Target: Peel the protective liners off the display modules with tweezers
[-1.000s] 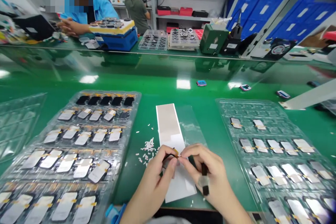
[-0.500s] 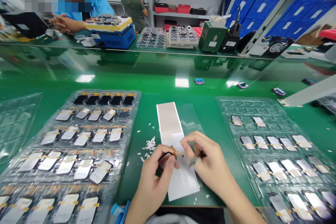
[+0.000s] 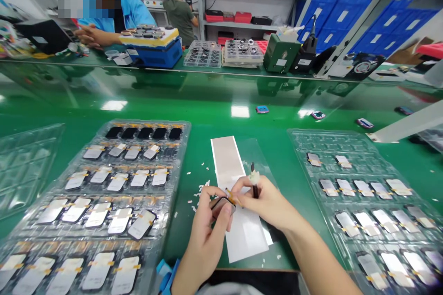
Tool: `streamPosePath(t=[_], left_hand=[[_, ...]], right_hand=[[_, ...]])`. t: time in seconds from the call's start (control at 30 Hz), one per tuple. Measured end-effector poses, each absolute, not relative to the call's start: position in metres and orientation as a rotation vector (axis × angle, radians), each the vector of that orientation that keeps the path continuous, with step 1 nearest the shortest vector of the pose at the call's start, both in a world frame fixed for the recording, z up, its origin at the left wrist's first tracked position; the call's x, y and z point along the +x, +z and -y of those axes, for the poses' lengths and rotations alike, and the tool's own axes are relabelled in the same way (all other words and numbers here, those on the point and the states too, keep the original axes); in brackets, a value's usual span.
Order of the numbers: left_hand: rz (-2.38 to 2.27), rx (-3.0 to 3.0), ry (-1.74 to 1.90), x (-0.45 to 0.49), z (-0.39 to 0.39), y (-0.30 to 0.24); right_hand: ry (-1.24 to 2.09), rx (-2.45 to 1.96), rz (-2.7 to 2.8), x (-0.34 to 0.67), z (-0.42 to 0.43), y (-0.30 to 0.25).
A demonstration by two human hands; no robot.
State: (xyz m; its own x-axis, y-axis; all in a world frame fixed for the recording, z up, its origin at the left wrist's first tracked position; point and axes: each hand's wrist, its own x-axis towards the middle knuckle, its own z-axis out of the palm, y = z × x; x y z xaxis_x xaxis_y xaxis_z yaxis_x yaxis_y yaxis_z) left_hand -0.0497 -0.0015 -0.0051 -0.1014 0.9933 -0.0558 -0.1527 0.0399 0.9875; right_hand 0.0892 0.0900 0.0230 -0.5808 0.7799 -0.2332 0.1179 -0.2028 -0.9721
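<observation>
My left hand (image 3: 207, 226) is closed on a small rectangular screen module (image 3: 221, 204) with an orange flex tab, held over a long white paper strip (image 3: 238, 221). My right hand (image 3: 263, 203) pinches at that orange tab and also grips a dark thin tool (image 3: 254, 183) with a pale wad on it, pointing away from me. Small white scraps (image 3: 200, 189) lie on the green mat left of the strip.
A clear tray (image 3: 104, 193) with several modules lies left, another clear tray (image 3: 367, 198) right, an empty tray (image 3: 24, 166) far left. Across the green bench (image 3: 207, 101) a person in blue works by a blue box (image 3: 152, 48); another stands by shelves.
The tool in my right hand has swung from pointing toward me to pointing away. Both hands have shifted slightly up the strip.
</observation>
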Motion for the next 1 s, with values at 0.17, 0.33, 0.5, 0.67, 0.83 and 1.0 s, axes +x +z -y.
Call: streamPosePath(t=[0.17,0.33,0.5,0.67,0.83,1.0], left_hand=[[-1.24,1.056,1.316,-0.051,-0.001,-0.005],[-1.255,1.118,1.249,-0.052,-0.003,-0.007],[-1.264,1.094,1.205,-0.053,-0.003,-0.011],[-1.22,1.112,1.153,-0.055,-0.002,-0.012],[-1.187,1.017,1.15,-0.055,0.0,-0.005],[-1.157,0.939,1.171,-0.053,-0.001,-0.001]], right_hand=[[2.002,-0.96,1.432,0.094,-0.088,0.022],[2.001,-1.031,1.459,0.096,-0.09,0.018],[1.938,-1.03,1.558,0.096,-0.091,0.024],[1.947,-0.993,1.549,0.096,-0.091,0.025],[1.946,-1.051,1.537,0.095,-0.088,0.021],[1.731,-1.089,1.607,0.092,-0.083,0.023]])
